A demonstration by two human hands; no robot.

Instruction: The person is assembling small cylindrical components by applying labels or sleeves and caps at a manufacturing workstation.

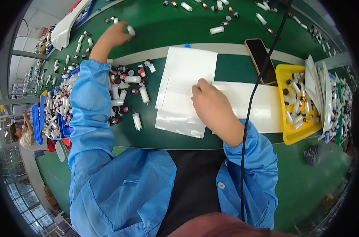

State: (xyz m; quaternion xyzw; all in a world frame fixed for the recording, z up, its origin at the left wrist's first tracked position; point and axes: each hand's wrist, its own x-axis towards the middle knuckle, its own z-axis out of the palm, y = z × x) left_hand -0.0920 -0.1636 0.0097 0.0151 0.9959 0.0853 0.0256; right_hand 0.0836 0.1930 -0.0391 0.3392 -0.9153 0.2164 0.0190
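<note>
My left hand [117, 35] reaches out over the green belt at the far left, its fingers curled in. A small white bottle [131, 30] shows at its fingertips, and the hand appears closed on it. Over the white plastic sheets or bags [187, 71] in the middle, my right hand [214, 108] is closed, knuckles up. Its fingertips are tucked under, so whatever they may hold is hidden. Beside my left forearm lies a heap of small white bottles [133, 79] with black and red ends. One loose bottle [137, 121] rests near the table's front edge.
A yellow tray [280, 100] of bottles stands at right, by a black phone [260, 59]. A black cable [248, 118] hangs across the view. More bottles [217, 30] lie scattered on the belt. Blue bins [65, 128] stand at left; another person [26, 134] is beyond.
</note>
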